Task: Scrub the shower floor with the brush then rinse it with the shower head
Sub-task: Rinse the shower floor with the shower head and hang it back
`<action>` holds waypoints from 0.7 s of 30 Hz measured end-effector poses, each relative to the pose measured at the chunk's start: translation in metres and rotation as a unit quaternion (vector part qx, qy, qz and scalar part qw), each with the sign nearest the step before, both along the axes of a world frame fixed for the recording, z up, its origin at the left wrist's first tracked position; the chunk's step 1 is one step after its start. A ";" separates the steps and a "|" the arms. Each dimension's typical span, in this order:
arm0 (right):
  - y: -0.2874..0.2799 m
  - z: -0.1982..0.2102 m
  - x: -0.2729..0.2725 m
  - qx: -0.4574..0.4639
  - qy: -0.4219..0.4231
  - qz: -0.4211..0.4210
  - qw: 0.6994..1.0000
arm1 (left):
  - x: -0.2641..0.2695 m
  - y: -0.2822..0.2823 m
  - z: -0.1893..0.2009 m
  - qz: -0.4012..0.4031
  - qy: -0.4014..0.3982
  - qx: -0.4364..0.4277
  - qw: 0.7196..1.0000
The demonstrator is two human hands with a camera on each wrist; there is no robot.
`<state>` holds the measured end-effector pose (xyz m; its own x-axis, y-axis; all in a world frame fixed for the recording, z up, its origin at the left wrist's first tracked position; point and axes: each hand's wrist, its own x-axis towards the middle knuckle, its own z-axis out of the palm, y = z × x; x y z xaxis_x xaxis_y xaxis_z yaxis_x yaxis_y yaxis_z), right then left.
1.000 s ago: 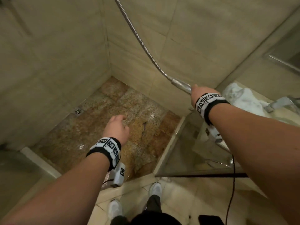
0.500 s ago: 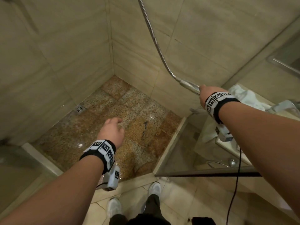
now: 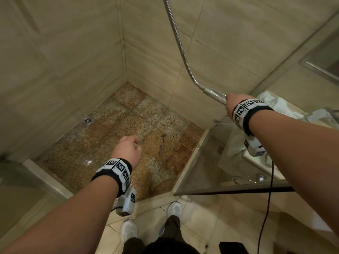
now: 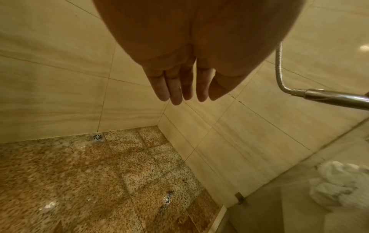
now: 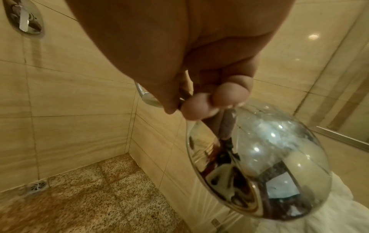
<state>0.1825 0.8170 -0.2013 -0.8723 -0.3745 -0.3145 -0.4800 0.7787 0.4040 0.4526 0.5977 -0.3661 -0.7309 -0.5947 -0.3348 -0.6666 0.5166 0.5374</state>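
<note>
Over the wet shower floor [image 3: 117, 143], right hand [image 3: 231, 105] grips shower head [image 5: 259, 159]; left hand [image 4: 179, 75] empty, fingers straight.

The head camera looks down from high up at the shower floor [image 3: 113, 143]. Each wrist camera looks along its hand, up close. All three see the drain [image 3: 89, 121]

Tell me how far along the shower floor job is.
Looks done: no brush in view, and the shower floor glistens wet, so scrubbing seems finished. In hand: the right hand grips the shower head; the left hand holds nothing. Left: whether rinsing is complete; no spray is clearly visible.
</note>
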 end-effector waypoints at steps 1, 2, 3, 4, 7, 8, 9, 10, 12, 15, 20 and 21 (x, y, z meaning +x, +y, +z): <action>-0.001 0.000 0.002 0.002 -0.002 0.001 1.000 | 0.001 0.000 0.000 0.000 -0.002 0.002 1.000; -0.001 -0.001 0.004 0.005 -0.003 0.003 1.000 | 0.002 0.000 0.000 -0.001 -0.001 0.002 1.000; -0.001 -0.002 0.007 0.006 -0.005 0.005 1.000 | 0.004 -0.001 -0.001 -0.001 0.000 0.003 1.000; -0.001 -0.003 0.010 0.004 -0.008 0.008 1.000 | 0.005 -0.001 0.000 0.001 0.004 0.005 1.000; -0.001 -0.004 0.023 0.002 -0.014 0.022 1.000 | 0.013 0.000 -0.001 0.003 0.000 0.006 1.000; -0.001 -0.004 0.027 0.005 -0.017 0.029 0.999 | 0.016 -0.001 -0.002 0.005 -0.001 0.006 1.000; 0.000 -0.004 0.031 0.010 -0.020 0.033 0.999 | 0.019 -0.001 -0.002 0.008 -0.005 0.008 1.000; 0.000 -0.006 0.033 0.009 -0.021 0.037 0.999 | 0.022 -0.002 -0.001 0.011 -0.005 0.009 1.000; 0.000 -0.009 0.036 0.005 -0.021 0.040 0.999 | 0.029 -0.002 -0.001 0.016 -0.007 0.006 1.000; -0.002 -0.011 0.037 0.007 -0.023 0.038 0.999 | 0.040 0.001 0.000 0.040 -0.007 0.010 0.999; -0.011 -0.007 0.041 0.064 -0.052 0.073 0.994 | 0.055 0.011 -0.002 0.091 -0.037 0.005 0.995; -0.013 -0.009 0.042 0.071 -0.060 0.081 0.992 | 0.058 0.016 -0.002 0.102 -0.041 0.008 0.994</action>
